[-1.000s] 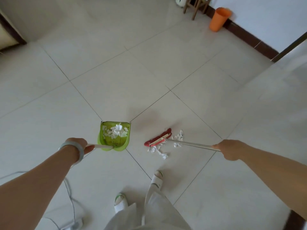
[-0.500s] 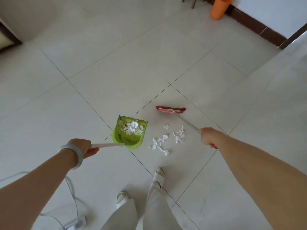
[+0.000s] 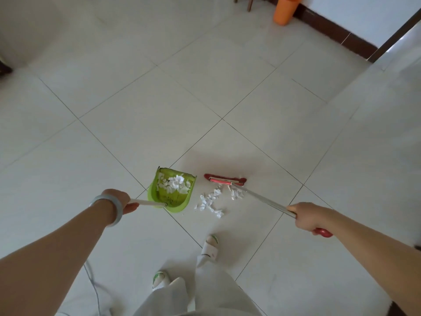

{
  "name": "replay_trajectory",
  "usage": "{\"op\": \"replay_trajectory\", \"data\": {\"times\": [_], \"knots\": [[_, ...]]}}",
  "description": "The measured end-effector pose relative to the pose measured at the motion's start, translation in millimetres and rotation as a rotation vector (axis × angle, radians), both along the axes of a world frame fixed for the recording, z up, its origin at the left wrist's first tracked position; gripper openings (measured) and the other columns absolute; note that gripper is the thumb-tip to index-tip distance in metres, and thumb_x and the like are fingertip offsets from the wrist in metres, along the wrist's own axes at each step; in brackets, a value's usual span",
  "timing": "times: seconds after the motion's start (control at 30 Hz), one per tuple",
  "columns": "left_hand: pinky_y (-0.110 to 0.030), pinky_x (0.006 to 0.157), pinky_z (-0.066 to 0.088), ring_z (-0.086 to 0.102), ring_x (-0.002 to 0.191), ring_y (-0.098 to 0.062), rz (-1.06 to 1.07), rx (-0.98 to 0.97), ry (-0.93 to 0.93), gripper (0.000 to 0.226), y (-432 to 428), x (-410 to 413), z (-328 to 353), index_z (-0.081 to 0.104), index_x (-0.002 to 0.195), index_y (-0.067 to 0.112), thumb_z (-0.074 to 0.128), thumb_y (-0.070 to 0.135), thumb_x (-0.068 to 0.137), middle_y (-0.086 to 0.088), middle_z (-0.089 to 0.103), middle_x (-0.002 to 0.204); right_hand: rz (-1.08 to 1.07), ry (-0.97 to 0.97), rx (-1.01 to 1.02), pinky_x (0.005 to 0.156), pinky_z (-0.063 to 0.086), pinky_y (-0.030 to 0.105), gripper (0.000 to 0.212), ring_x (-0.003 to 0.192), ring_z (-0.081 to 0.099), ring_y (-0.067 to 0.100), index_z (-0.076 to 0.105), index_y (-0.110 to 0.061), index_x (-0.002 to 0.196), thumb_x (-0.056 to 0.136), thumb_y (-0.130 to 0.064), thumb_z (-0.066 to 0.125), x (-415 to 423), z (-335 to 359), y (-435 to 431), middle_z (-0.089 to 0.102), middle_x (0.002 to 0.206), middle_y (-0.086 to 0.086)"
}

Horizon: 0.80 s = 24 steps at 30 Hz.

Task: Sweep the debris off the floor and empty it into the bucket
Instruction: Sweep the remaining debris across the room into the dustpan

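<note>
A green dustpan (image 3: 169, 197) with white paper scraps inside sits on the tiled floor, and my left hand (image 3: 118, 200) grips its white handle. My right hand (image 3: 306, 216) grips the metal handle of a red broom (image 3: 225, 179), whose head rests on the floor just beyond a small heap of white paper scraps (image 3: 214, 200). The scraps lie between the broom head and the dustpan's right side. An orange bucket (image 3: 284, 10) stands far off by the wall at the top.
My feet in white slippers (image 3: 210, 246) stand just behind the scraps. A white cable (image 3: 92, 283) trails on the floor at lower left. Wooden furniture legs (image 3: 249, 3) stand beside the bucket. A dark skirting board (image 3: 337, 34) runs along the right wall.
The broom head swung from left of the scraps out to the far side of them. The dustpan shifted right toward the heap. The view tilted down slightly.
</note>
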<state>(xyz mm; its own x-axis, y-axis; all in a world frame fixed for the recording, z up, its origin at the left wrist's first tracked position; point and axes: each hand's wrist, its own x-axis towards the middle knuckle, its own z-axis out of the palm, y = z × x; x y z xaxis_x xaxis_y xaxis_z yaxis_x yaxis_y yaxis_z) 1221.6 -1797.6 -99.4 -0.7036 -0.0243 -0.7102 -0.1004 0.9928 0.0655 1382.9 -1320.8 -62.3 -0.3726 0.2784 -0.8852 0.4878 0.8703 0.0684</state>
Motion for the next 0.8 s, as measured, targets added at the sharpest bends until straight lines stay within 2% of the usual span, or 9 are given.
{"op": "replay_trajectory", "data": {"times": [0.07,0.17,0.23,0.3,0.4,0.47,0.6,0.7,0.8], "knots": [[-0.033,0.109,0.038,0.052,0.123,-0.035,-0.035,-0.024,-0.049,0.019,1.1,-2.7,-0.1,0.042,0.090,0.001,0.049,0.018,0.097,-0.027,0.058,0.119,-0.065,0.006,-0.030,0.044,0.043,0.024,0.063,0.048,0.052,0.019,0.043,-0.027,0.140,0.085,0.002,0.030,6.3,15.5,13.5,0.060,0.093,0.016],[-0.024,0.094,0.047,0.064,0.104,-0.019,-0.057,-0.071,-0.094,0.033,13.0,-4.2,17.1,0.049,0.090,0.017,0.036,0.046,0.099,0.001,0.060,0.093,-0.195,0.036,-0.048,0.044,0.042,0.022,0.064,0.048,0.052,0.020,0.041,-0.030,0.140,0.086,0.003,0.032,8.7,24.6,21.3,0.055,0.079,0.011],[-0.026,0.103,0.039,0.054,0.122,-0.025,-0.057,-0.064,-0.087,0.033,11.8,-4.0,14.0,0.056,0.104,0.012,0.035,0.038,0.101,-0.009,0.059,0.107,-0.195,0.040,-0.012,0.045,0.041,0.022,0.053,0.051,0.056,0.021,0.043,-0.022,0.133,0.087,0.003,0.034,3.9,17.5,13.6,0.056,0.071,0.011],[-0.027,0.107,0.039,0.052,0.125,-0.030,-0.171,-0.106,-0.138,0.039,14.6,-2.4,10.1,0.057,0.120,-0.001,0.043,0.029,0.100,-0.021,0.059,0.124,-0.235,0.048,0.019,0.046,0.041,0.022,0.044,0.049,0.056,0.019,0.044,-0.011,0.131,0.089,0.002,0.035,-3.4,2.9,2.1,0.058,0.067,0.012],[-0.023,0.087,0.048,0.066,0.103,-0.019,-0.376,-0.212,-0.045,0.043,14.0,-2.8,15.7,0.063,0.109,0.012,0.039,0.047,0.097,0.001,0.067,0.100,-0.352,0.043,0.043,0.049,0.045,0.026,0.036,0.062,0.060,0.024,0.048,0.001,0.127,0.092,-0.003,0.042,-11.8,-18.9,-21.8,0.064,0.079,0.016],[-0.022,0.083,0.048,0.066,0.101,-0.018,-0.449,-0.203,0.003,0.044,9.0,-1.8,14.2,0.061,0.103,0.016,0.035,0.051,0.097,0.004,0.062,0.090,-0.400,0.013,0.041,0.050,0.046,0.029,0.030,0.068,0.060,0.027,0.053,0.002,0.120,0.090,-0.003,0.047,-14.7,-26.4,-44.3,0.063,0.083,0.016],[-0.024,0.085,0.049,0.066,0.100,-0.018,-0.488,-0.189,-0.027,0.050,-9.9,2.8,6.1,0.062,0.109,0.014,0.033,0.053,0.096,0.001,0.068,0.102,-0.411,-0.021,0.053,0.044,0.044,0.030,0.014,0.056,0.055,0.024,0.055,0.000,0.101,0.090,-0.001,0.048,-5.8,-30.8,-93.7,0.056,0.067,0.012],[-0.024,0.086,0.049,0.065,0.101,-0.018,-0.442,-0.152,-0.012,0.050,-33.6,6.6,-0.9,0.061,0.111,0.015,0.031,0.054,0.097,0.001,0.068,0.107,-0.404,-0.015,0.041,0.044,0.044,0.028,0.027,0.052,0.055,0.021,0.052,-0.002,0.116,0.090,-0.003,0.043,11.3,-39.4,-126.3,0.058,0.065,0.011],[-0.023,0.083,0.047,0.064,0.096,-0.016,-0.442,-0.166,-0.075,0.043,-58.4,11.6,-8.4,0.057,0.101,0.021,0.028,0.053,0.098,0.004,0.063,0.098,-0.408,-0.006,0.010,0.050,0.048,0.025,0.040,0.053,0.059,0.017,0.046,-0.002,0.133,0.093,-0.006,0.040,24.9,-43.7,-160.7,0.059,0.065,0.008]]}}
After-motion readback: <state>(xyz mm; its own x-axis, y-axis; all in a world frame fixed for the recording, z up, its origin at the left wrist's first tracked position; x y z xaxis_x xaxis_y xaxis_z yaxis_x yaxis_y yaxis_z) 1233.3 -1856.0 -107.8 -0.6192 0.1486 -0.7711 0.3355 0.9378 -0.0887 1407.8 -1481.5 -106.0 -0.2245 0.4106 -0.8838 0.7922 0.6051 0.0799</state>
